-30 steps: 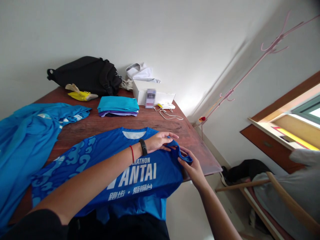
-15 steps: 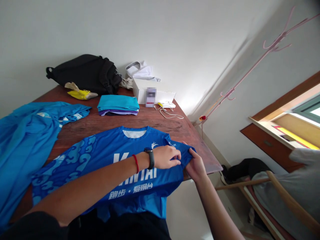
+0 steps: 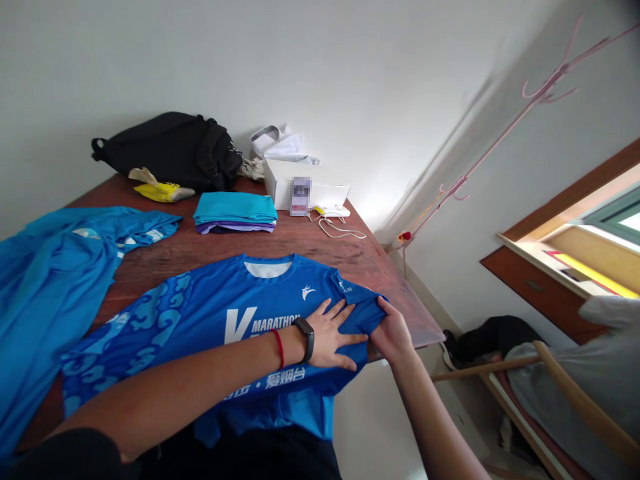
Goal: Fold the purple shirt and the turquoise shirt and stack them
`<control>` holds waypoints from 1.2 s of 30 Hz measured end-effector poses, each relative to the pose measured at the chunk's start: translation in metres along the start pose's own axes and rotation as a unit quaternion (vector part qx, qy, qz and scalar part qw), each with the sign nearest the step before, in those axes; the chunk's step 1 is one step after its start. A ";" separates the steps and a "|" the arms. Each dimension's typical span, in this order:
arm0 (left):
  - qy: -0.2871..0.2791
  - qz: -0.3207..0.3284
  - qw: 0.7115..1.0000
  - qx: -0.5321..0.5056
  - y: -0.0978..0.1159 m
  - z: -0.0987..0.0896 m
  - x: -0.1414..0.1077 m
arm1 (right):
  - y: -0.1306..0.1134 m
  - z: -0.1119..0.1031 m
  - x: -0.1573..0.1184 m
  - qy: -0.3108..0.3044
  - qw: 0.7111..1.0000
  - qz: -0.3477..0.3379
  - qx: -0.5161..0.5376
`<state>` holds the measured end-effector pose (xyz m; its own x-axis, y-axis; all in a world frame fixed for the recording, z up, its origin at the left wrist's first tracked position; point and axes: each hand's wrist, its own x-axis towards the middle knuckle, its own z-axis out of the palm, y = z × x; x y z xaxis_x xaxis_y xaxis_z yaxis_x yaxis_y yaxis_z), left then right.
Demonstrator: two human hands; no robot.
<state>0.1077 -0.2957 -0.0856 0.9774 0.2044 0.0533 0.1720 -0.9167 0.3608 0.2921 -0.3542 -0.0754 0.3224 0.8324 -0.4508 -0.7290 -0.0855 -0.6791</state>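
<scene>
A blue T-shirt [image 3: 210, 300] with white lettering and wave-patterned sleeve lies spread on the wooden table [image 3: 320, 243], its lower part hanging over the near edge. My left hand [image 3: 333, 337], with a black band and a red cord at the wrist, rests flat on the shirt's right side, fingers spread. At the right sleeve, my right hand [image 3: 393, 331] grips the sleeve's end between thumb and fingers; the fingers beneath the cloth are hidden.
Another blue garment [image 3: 55, 267] lies loosely at the left. Behind are a folded stack of clothes [image 3: 235, 210], a black backpack [image 3: 165, 150], a yellow packet [image 3: 160, 192] and a white box [image 3: 280, 183]. At right stand a pink coat rack [image 3: 500, 127] and a wooden chair [image 3: 575, 393].
My left hand has opened from a curled shape and moved down and slightly left, now flat on the shirt. My right hand keeps hold of the sleeve in nearly the same place.
</scene>
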 end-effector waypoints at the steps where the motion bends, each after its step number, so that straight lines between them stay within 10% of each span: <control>1: 0.010 -0.008 1.000 0.000 0.001 0.001 -0.001 | 0.000 -0.001 0.001 0.001 1.000 -0.009 -0.009; 10: 0.039 -0.032 0.999 0.004 0.009 0.003 -0.006 | 0.003 -0.010 0.003 0.010 0.962 -0.161 -0.221; 16: 0.047 -0.020 0.999 0.004 0.003 0.002 -0.001 | -0.025 -0.023 0.021 -0.030 0.720 -0.351 -0.598; 23: 0.058 -0.013 0.998 -0.005 -0.002 0.004 0.002 | -0.044 -0.015 0.046 -0.128 0.595 -0.331 -0.721; 30: 0.046 -0.009 0.999 -0.012 -0.002 0.001 0.001 | -0.053 -0.007 0.062 -0.089 0.614 -0.313 -0.719; 36: 0.042 -0.007 0.999 -0.017 -0.001 -0.001 -0.002 | -0.064 -0.002 0.069 -0.043 0.755 -0.250 -0.605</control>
<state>0.1059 -0.2949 -0.0846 0.9612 0.2458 0.1248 0.1793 -0.9014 0.3940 0.3614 -0.2925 -0.0640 0.2956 0.9545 0.0403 0.5726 -0.1433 -0.8072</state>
